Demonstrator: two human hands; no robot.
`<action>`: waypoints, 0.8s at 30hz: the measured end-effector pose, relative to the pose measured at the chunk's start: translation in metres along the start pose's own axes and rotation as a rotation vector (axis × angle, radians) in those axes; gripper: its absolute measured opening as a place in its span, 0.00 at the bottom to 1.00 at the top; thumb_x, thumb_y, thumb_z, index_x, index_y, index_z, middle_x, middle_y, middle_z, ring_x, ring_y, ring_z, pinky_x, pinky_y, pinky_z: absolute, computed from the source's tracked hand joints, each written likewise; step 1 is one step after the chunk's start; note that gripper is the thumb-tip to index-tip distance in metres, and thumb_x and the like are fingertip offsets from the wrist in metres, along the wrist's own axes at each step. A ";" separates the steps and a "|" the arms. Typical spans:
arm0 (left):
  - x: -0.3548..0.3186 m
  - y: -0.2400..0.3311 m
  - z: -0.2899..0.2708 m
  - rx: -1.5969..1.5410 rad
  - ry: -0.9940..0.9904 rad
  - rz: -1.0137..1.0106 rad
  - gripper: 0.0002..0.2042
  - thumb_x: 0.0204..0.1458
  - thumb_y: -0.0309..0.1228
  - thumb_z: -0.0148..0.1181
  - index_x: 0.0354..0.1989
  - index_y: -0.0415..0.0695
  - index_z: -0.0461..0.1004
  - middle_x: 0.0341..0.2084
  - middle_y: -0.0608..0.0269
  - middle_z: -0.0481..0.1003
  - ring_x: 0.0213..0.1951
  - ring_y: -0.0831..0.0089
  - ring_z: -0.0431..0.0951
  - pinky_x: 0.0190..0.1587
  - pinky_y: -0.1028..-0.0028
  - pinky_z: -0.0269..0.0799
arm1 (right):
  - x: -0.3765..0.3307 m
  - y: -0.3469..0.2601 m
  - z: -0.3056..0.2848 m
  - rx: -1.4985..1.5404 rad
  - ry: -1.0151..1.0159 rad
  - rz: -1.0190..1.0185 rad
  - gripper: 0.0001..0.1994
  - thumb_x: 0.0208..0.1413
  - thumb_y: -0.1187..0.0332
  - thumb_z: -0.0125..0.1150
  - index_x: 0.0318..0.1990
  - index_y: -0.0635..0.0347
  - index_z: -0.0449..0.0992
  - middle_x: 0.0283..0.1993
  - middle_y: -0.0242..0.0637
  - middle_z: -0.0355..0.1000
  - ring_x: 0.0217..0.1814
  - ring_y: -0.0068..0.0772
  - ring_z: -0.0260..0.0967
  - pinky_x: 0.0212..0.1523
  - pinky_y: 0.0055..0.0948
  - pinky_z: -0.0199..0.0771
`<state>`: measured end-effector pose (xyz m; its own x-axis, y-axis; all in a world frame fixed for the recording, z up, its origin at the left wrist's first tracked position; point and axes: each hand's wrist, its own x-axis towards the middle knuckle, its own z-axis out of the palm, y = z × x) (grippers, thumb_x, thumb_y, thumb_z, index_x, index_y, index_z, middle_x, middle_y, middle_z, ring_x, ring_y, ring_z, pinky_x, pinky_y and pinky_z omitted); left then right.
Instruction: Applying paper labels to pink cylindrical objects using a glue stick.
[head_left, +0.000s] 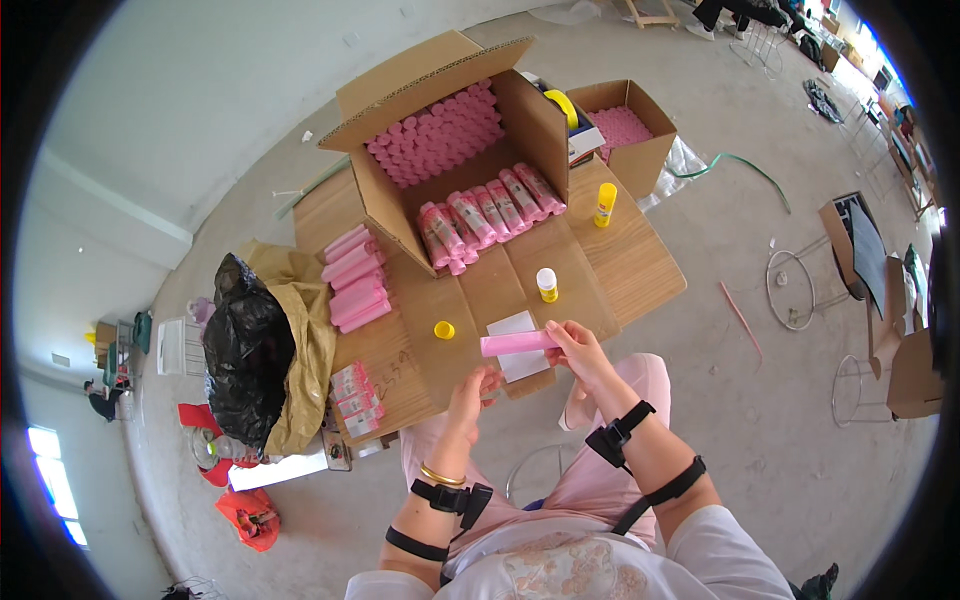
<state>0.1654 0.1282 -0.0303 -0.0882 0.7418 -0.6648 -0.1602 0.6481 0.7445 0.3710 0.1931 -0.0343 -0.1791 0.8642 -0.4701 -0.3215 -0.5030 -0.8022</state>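
Big box (pixel 541 120) has pink rolls (pixel 437 135) at the back, labelled ones (pixel 489 212) up front; small box (pixel 645 165) is pink inside too. Right hand (pixel 578 352) pinches a single roll (pixel 513 343) over white paper (pixel 522 367), left hand (pixel 470 395) nearby, loosely open.

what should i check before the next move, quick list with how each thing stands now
1. Pink roll gripped: ok, the right hand holds it near one end.
2. Left hand free: ok, nothing visible in its fingers.
3. Nearer glue stick steady: ok, upright on the cardboard.
4. Yellow cap on that glue stick: not ok, it lies apart on the cardboard, to the left.
5. Roll lifted off the white sheet: cannot tell, they overlap in this view.
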 end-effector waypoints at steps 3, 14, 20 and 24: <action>0.003 0.006 0.000 0.004 -0.002 -0.034 0.19 0.56 0.46 0.47 0.47 0.45 0.70 0.42 0.64 0.77 0.45 0.77 0.72 0.42 0.73 0.64 | 0.003 -0.001 0.003 -0.042 -0.034 0.047 0.15 0.59 0.53 0.54 0.32 0.57 0.69 0.25 0.30 0.69 0.24 0.18 0.66 0.29 0.18 0.67; 0.025 0.010 0.021 0.004 -0.011 -0.046 0.11 0.55 0.39 0.55 0.34 0.44 0.74 0.29 0.67 0.75 0.32 0.81 0.72 0.31 0.78 0.63 | 0.008 0.006 -0.008 0.269 -0.032 0.101 0.14 0.60 0.55 0.53 0.35 0.56 0.70 0.25 0.28 0.68 0.24 0.19 0.65 0.29 0.21 0.69; 0.035 0.008 0.030 0.125 0.098 0.092 0.10 0.53 0.35 0.58 0.25 0.43 0.72 0.23 0.69 0.69 0.28 0.81 0.69 0.30 0.81 0.68 | 0.009 0.004 -0.026 0.229 0.038 -0.066 0.13 0.60 0.58 0.53 0.34 0.59 0.70 0.26 0.30 0.68 0.25 0.19 0.65 0.27 0.19 0.69; 0.037 0.003 0.025 -0.059 0.064 0.102 0.08 0.53 0.33 0.58 0.25 0.43 0.71 0.25 0.69 0.69 0.29 0.81 0.69 0.37 0.79 0.71 | 0.009 0.002 -0.027 0.229 0.056 -0.085 0.13 0.60 0.58 0.54 0.35 0.60 0.70 0.26 0.30 0.68 0.25 0.19 0.65 0.27 0.19 0.68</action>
<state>0.1857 0.1624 -0.0511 -0.1693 0.7897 -0.5897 -0.2042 0.5572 0.8049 0.3935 0.1998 -0.0504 -0.0930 0.8984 -0.4292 -0.5369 -0.4082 -0.7383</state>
